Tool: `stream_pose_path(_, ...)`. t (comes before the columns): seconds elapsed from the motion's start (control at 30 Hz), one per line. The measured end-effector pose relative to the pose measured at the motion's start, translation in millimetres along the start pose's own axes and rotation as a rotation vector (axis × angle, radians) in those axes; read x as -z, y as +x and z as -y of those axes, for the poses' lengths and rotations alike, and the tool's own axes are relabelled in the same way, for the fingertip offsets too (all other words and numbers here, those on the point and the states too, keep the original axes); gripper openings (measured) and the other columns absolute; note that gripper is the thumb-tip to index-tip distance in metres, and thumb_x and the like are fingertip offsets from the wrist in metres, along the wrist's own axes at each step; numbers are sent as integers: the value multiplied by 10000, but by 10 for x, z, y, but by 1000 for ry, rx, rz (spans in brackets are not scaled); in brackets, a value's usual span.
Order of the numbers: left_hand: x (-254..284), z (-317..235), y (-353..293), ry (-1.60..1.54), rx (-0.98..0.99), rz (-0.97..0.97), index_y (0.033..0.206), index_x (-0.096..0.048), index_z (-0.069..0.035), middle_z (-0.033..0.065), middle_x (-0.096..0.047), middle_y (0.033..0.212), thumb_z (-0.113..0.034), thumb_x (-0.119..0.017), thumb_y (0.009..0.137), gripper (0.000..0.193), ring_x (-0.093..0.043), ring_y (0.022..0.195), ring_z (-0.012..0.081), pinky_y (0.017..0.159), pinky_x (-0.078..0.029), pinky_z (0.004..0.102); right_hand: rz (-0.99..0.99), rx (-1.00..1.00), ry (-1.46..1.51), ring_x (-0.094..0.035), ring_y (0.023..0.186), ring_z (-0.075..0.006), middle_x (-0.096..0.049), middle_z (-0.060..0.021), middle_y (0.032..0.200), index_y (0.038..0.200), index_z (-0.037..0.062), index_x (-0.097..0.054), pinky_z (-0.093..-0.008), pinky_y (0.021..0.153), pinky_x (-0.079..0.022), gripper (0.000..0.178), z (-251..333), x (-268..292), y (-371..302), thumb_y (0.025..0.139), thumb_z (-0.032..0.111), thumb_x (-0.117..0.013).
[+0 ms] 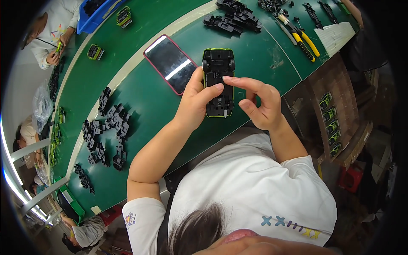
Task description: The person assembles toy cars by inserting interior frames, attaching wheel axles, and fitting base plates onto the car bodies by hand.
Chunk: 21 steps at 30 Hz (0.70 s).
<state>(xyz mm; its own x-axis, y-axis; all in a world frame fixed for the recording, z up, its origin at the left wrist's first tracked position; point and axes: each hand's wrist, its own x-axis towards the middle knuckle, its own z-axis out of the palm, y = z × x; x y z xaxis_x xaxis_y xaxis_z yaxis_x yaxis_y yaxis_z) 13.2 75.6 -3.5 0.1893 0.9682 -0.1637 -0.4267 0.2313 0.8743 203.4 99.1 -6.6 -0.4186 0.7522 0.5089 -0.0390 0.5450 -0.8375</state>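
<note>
A green toy car (219,68) is held bottom up over the table, so its black underside faces me. My left hand (196,100) is closed around the car's left side, the thumb lying across the underside. Black wheels show at the car's far end. A small pale piece sits at its near end; I cannot tell what it is. My right hand (263,104) touches the middle of the underside with the tip of its stretched index finger. Its thumb stands apart, and nothing shows between the fingers. Left of the car lies a phone (171,63) with a red edge.
Black plastic chassis parts (112,125) lie in piles on the green table (148,114), with more parts (233,19) at the far side. Yellow-handled pliers (299,39) rest at the far right. A cardboard box (346,114) holds several green cars. Other people work across the table.
</note>
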Motion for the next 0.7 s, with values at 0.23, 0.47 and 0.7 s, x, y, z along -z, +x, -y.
stream_pose_path(0.23, -118, -117, -78, 25, -16, -35, 1219, -500, -24, 144, -648, 1077, -230, -595, 941, 359, -674, 903, 213, 762, -572, 341, -194, 57, 215, -479, 518, -54, -710, -121, 988, 1095, -22, -619, -198, 480, -383, 337, -31, 37, -161, 942, 277, -600)
stream_pose_path(0.47, -119, -174, -85, 36, 52, -96, 1095, -567, -7, 150, -674, 996, -301, -632, 907, 355, -688, 882, 228, 754, -573, 335, -195, -72, 188, -624, 739, -131, -676, -147, 919, 1051, -32, -582, -199, 535, -441, 416, -92, -17, -241, 943, 369, -599)
stream_pose_path(0.7, -72, -161, -93, -65, 70, -114, 1120, -554, -28, 119, -664, 979, -233, -657, 912, 310, -673, 822, 180, 708, -558, 300, -192, -116, 238, -577, 654, -83, -691, -117, 973, 1032, 0, -620, -209, 587, -461, 329, -76, -56, -211, 891, 293, -674)
